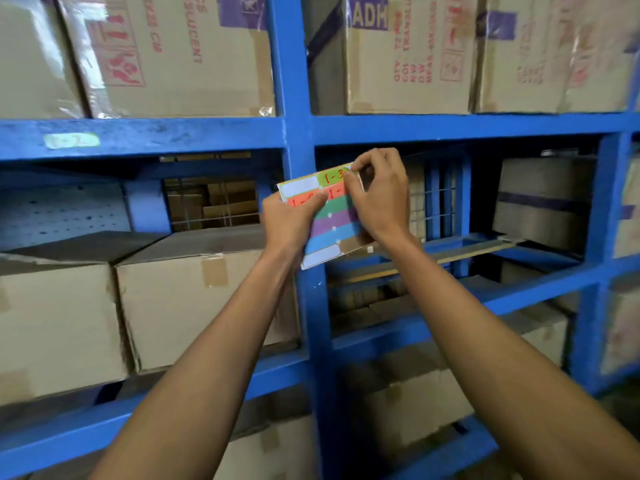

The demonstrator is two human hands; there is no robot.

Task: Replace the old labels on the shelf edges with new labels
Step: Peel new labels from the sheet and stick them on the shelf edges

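Two hands hold a sheet of coloured labels (325, 216) up before the blue shelf upright (294, 98). The left hand (289, 223) clamps the sheet's left edge, thumb on top; the right hand (379, 195) pinches the green label marked "1-3" (332, 175) at its top corner. A pale green label (71, 140) sits on the shelf edge (173, 136) at left, below cardboard boxes (173, 53).

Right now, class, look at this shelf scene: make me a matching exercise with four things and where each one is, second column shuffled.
Things:
1. label sheet
2. green label
3. left hand
4. right hand

Places:
A. stuck on the shelf edge, upper left
B. grips the sheet's left side
C. held in front of the blue post
D. fingers pinch the sheet's top right corner

Pairs: 1-C, 2-A, 3-B, 4-D
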